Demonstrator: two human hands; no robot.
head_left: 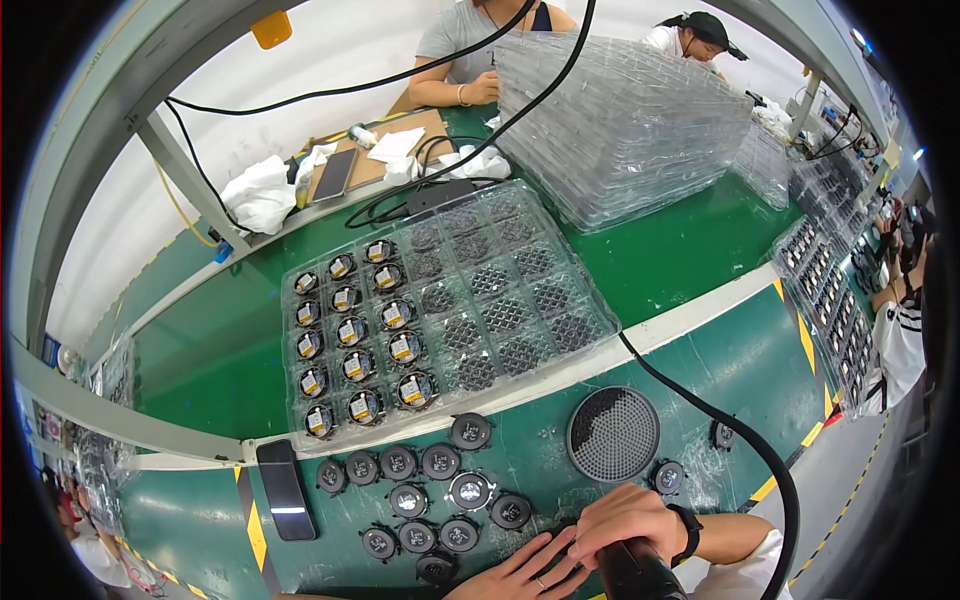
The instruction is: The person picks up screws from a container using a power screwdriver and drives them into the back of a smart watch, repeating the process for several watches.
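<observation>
At the lower edge, my right hand point(628, 522) is closed round a thick black cylinder, which looks like an electric screwdriver point(640, 572); its tip is hidden. My left hand point(525, 575) lies beside it with fingers stretched out, their tips meeting the right hand. Whatever is under those fingertips is mostly covered. Left of the hands, several round black modules point(440, 461) with small side tabs lie loose on the green bench. Beyond my right hand sits a round grey dish point(630, 447) full of small holes, with tiny dark pieces heaped along its left side.
A clear plastic tray point(520, 300) holds rows of round parts on its left side. A phone point(285, 490) lies at left. A black cable point(745, 425) arcs past my right arm. Stacked clear trays point(630, 130) stand at the back, a person behind them. Metal frame posts point(185, 160) rise left.
</observation>
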